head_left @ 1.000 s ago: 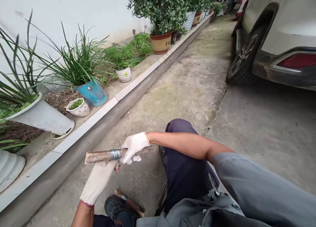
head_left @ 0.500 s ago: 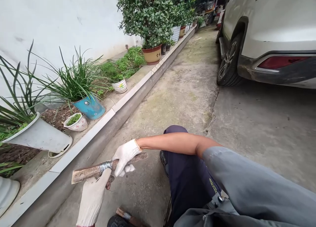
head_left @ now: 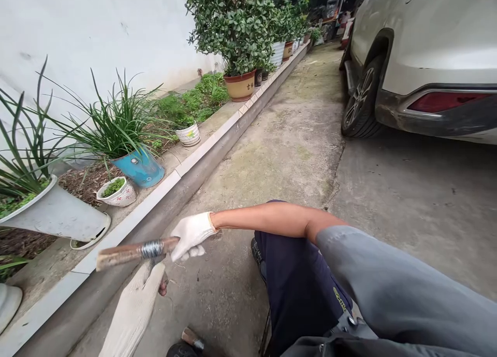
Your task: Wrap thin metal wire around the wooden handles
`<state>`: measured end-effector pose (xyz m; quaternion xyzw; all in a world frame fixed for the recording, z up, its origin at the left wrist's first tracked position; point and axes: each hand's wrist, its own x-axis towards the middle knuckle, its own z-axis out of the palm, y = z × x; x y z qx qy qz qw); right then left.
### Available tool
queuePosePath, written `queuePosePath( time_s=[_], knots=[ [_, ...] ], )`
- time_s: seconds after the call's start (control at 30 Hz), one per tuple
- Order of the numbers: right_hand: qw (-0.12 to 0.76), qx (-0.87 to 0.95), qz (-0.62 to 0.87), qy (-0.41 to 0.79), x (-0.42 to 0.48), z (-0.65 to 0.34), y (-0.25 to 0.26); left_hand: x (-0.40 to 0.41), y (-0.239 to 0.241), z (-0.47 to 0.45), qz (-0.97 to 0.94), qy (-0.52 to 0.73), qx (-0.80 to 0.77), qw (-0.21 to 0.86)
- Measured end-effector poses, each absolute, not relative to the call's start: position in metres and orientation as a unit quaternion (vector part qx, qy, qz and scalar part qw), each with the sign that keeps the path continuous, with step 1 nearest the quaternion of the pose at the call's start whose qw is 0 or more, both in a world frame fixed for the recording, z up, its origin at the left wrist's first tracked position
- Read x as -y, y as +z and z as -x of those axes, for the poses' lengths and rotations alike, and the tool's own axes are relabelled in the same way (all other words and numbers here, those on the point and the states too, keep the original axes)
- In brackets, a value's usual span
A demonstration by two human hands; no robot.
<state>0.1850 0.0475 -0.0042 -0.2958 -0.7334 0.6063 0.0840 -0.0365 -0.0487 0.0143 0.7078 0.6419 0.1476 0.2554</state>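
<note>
A: Head cam, go. What's the R hand doing?

B: White-knit-gloved R hand point(head_left: 190, 236) is closed round the R end of a brown wooden stick bound w/ silvery wire point(head_left: 122, 254). Gripping it, def.

A: And the stick's pos?

B: Up off the ground, near the tiled ledge, slanting down a bit to the L. Far end's blurred. Wire coil point(head_left: 152, 248) sits just L of the R fist.

A: L hand?

B: White-knit-gloved L hand point(head_left: 134, 308), right under the coil, thumb up, fingers part-curled. Can't tell if it's touching the wood or holding anything; v. dark in that gap.

A: Ground?

B: Grey concrete floor point(head_left: 279, 165). Second short wooden stick w/ silvery binding point(head_left: 193, 339) down at bottom edge, by a black shoe point(head_left: 179, 350), partly cut off.

A: L side, quick!

B: White-tiled ledge point(head_left: 161, 195), pots along it: pale grey tapered pot point(head_left: 64, 212), tilted; small white bowl-shaped pot w/ red flower pattern point(head_left: 123, 193); bright blue pot point(head_left: 140, 168), also tilted, w/ long grassy leaves. Further off, tan pot w/ red-brown rim point(head_left: 240, 87), leafy shrub in it.

A: R side?

B: White car point(head_left: 438, 36), rear corner showing, red reflector point(head_left: 446, 102) low on the bumper.
</note>
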Motion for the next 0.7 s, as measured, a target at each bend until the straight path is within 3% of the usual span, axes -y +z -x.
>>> queuePosePath(
  time_s=[0.07,0.13,0.23,0.3,0.53,0.7],
  knots=[
    [0.114,0.748,0.347,0.554,-0.056,-0.185,0.001,0.044,0.015,0.034,-0.713,0.143,-0.626,0.282],
    [0.124,0.788,0.423,0.43,-0.063,-0.188,0.003,0.04,0.016,0.03,-0.731,0.134,-0.597,0.304],
    [0.076,0.841,0.515,0.146,-0.076,-0.188,-0.008,0.033,0.011,0.026,-0.724,0.112,-0.58,0.357],
    [0.008,0.84,0.538,0.073,-0.08,-0.184,-0.023,0.027,0.001,0.028,-0.688,0.112,-0.602,0.389],
    [-0.22,0.887,0.389,0.112,-0.055,-0.184,-0.046,0.02,-0.028,0.031,-0.743,0.044,-0.567,0.353],
    [-0.233,0.894,0.25,0.29,-0.051,-0.208,-0.033,0.019,-0.029,0.029,-0.719,0.061,-0.565,0.4]
  ],
)
